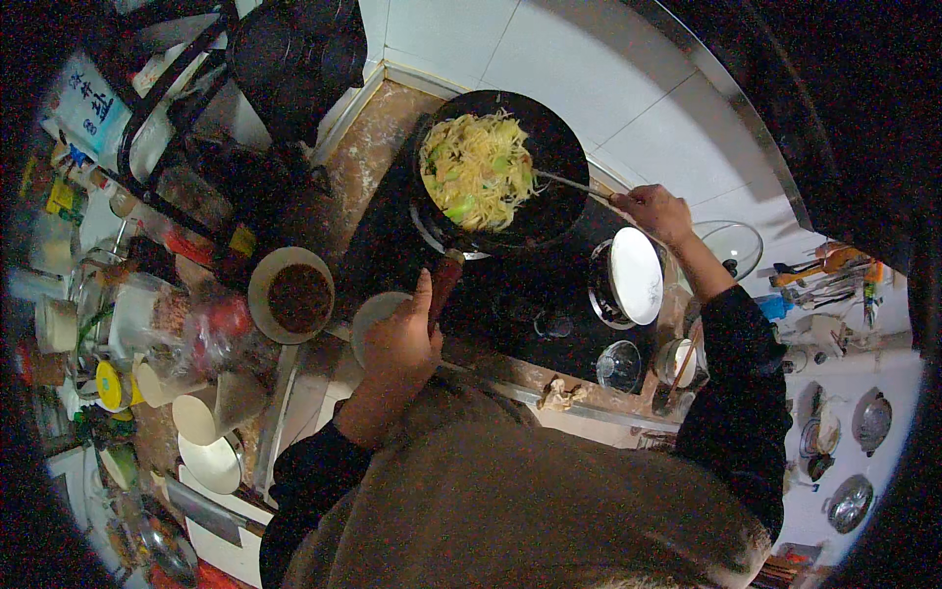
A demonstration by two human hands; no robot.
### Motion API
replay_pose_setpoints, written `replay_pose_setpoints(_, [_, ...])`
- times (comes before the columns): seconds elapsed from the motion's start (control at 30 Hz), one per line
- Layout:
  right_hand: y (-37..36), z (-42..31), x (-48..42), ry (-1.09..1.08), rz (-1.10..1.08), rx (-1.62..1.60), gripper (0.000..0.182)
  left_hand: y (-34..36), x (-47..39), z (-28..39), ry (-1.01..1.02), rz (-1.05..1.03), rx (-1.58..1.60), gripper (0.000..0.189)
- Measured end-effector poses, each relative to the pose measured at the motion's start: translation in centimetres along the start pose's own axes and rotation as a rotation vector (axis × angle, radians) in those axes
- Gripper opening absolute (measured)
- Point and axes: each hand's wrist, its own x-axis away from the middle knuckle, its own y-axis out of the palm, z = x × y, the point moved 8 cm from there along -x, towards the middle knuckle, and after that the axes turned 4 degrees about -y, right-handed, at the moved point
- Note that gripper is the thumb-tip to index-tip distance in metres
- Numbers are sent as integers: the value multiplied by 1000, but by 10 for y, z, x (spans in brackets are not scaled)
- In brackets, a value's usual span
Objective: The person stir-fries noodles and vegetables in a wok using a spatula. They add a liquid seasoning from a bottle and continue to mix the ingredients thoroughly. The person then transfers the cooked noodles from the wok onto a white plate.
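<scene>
A dark wok sits at the back of the black stovetop. Pale strands with green vegetable slices, perhaps noodles, are heaped in its left half. My left hand grips the wok's reddish-brown handle, thumb lying along it. In my right hand is a cooking utensil with a thin metal shaft. Its tip reaches the right side of the heap, and the food hides its head. A pale round bowl shows partly behind my left hand.
A tilted white plate and a glass bowl stand right of the stovetop's middle. Beyond my right wrist leans a glass lid. Left are a container of dark brown contents, a black rack and a yellow-lidded jar.
</scene>
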Motion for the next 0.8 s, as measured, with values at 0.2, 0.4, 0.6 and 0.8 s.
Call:
replay_pose_setpoints(0.2, [-60, -22, 32, -73, 199, 218, 42, -4, -2, 3, 3, 15, 13, 68])
replay_pose_setpoints(0.4, [-95, -91, 71, -295, 473, 512, 32, -7, -1, 5, -31, -17, -8, 69])
replay_pose_setpoints(0.6, [-124, -106, 87, -357, 550, 563, 31, -4, 0, 2, -86, -87, -14, 71])
replay_pose_setpoints(0.8, [-110, -88, 19, -251, 101, 757, 35, -3, -2, 3, -105, -110, -30, 71])
